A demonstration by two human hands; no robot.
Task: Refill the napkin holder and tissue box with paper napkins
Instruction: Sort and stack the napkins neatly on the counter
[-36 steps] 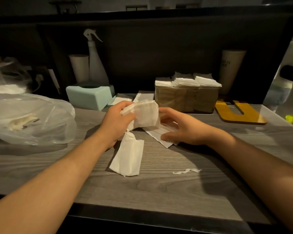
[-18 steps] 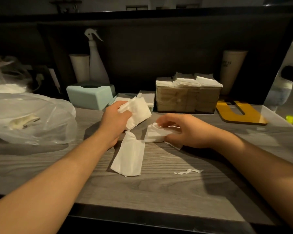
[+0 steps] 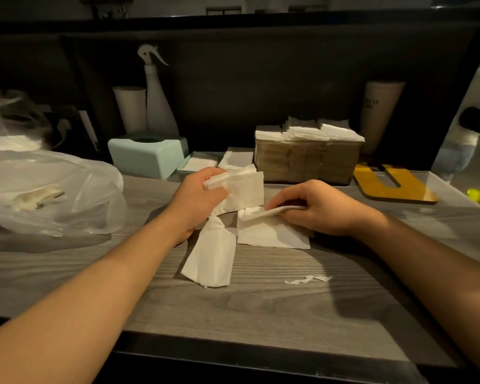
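Grey wood-grain worktop (image 3: 261,306) runs under our arms, with a dark back wall behind it. We hold a small stack of folded napkins (image 3: 241,187) in our left hand (image 3: 197,198), the grip closed on the stack's near edge with the thumb on top, lifted just above the surface. Our right hand (image 3: 319,207) pinches the folded edge of another napkin (image 3: 272,228), whose lower sheet lies flat on the worktop, partly under the fingers. Between and below both hands a long unfolded napkin (image 3: 209,259) lies loose, touching our left wrist area. A torn paper strip (image 3: 306,279) sits near our right forearm. Further back stand the mint tissue box (image 3: 148,155) on the left and the napkin holder (image 3: 308,162), heaped with white napkins, just beyond our right hand. A clear plastic bag (image 3: 50,189) slumps at far left; a spray bottle (image 3: 158,101) rises behind the tissue box.
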